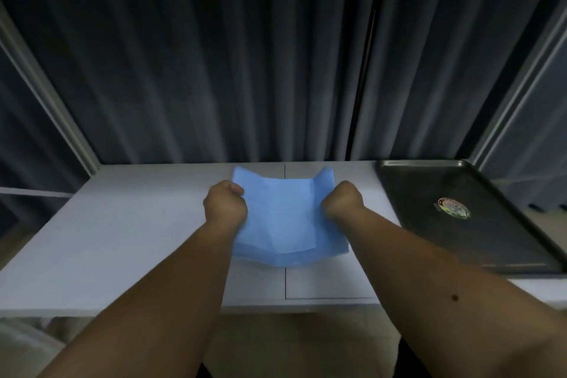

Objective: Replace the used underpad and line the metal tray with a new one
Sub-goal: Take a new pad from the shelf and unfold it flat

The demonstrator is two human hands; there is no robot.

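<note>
Both arms stretched forward, left hand [225, 205] and right hand [342, 200] each fisted around a side of the blue underpad [287, 218] over the white counter [122, 239], metal tray [460, 218] at right, dark curtains [245, 70] behind.

White table [122, 239] before dark pleated curtains [214, 70]; pale frame bars [46, 95] at both sides; dim lighting; floor [291, 344] possibly beige.

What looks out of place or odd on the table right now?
Nothing spilled or damaged. The metal tray sits bare at the table's right end, only a round sticker inside. The blue underpad is outside it, still folded and creased, gripped by the left hand and right hand.
</note>
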